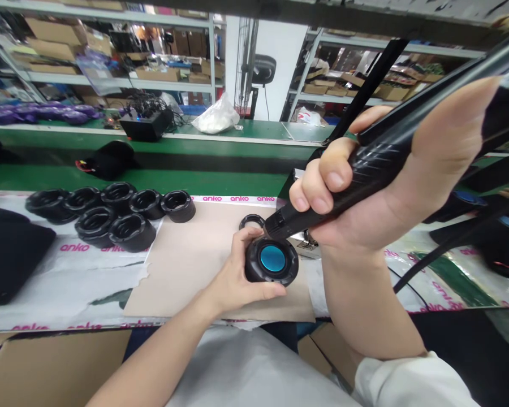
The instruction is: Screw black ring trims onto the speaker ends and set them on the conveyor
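Note:
My left hand is wrapped round a round black speaker unit, its blue disc facing up. This unit is held over a brown cardboard sheet. In my right hand is a black electric screwdriver, gripped round its barrel and tilted down to the left. The tool's nose reaches the unit's far rim; its bit is hidden, so contact there cannot be told. A black ring lies just behind the unit, partly covered by my fingers and the screwdriver.
Several black cylindrical housings stand left of the cardboard. A dark fabric item lies at far left. Behind the screwdriver is a metal-faced box. A cable crosses on the right. A green conveyor runs beyond the printed table covering.

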The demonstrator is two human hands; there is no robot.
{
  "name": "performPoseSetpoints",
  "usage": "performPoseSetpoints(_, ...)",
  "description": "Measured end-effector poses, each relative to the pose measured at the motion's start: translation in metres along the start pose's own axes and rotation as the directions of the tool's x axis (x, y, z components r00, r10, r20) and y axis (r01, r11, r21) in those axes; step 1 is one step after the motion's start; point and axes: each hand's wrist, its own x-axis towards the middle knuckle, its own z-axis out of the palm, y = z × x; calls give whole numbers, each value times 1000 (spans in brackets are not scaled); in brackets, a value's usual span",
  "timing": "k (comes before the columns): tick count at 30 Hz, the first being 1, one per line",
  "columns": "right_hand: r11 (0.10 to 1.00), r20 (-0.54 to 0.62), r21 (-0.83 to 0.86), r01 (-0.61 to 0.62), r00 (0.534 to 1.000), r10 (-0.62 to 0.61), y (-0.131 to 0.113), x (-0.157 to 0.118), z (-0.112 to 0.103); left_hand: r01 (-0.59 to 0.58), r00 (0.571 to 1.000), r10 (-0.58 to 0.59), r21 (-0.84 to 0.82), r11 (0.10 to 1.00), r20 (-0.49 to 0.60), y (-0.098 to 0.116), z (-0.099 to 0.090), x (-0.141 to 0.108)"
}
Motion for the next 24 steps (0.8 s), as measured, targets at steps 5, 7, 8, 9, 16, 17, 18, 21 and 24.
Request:
performPoseSetpoints(5,1000,-21,-16,-17,1000,17,1,0,1,31,1000,-31,10,999,-2,-1,0,0)
performPoseSetpoints(7,999,-26,-32,-12,1000,11,2,0,1,35,999,-35,1,999,7,-2,0,1)
performPoseSetpoints(8,999,-26,-37,-11,1000,10,2,0,1,36,999,-35,-3,999,12,-2,0,1)
performPoseSetpoints(9,999,-23,-42,-13,1000,12,2,0,2,34,999,-34,-4,999,12,-1,0,1)
performPoseSetpoints(16,992,61,-120,-38,997,46,0,0,20,12,1000,-11,-41,999,12,6,0,2)
performPoseSetpoints(17,990,60,-136,-43,997,52,-1,0,22,8,1000,-8,-48,999,15,7,0,2)
performPoseSetpoints(18,988,58,-151,-46,997,55,-2,0,24,6,1000,-5,-51,999,20,7,0,1)
performPoseSetpoints(21,986,57,-161,-46,997,56,-3,1,25,-16,999,18,-43,999,32,2,-1,0)
performPoseSetpoints(24,989,55,-138,-52,997,60,-1,0,23,-66,998,66,-33,997,-1,-6,1,-3)
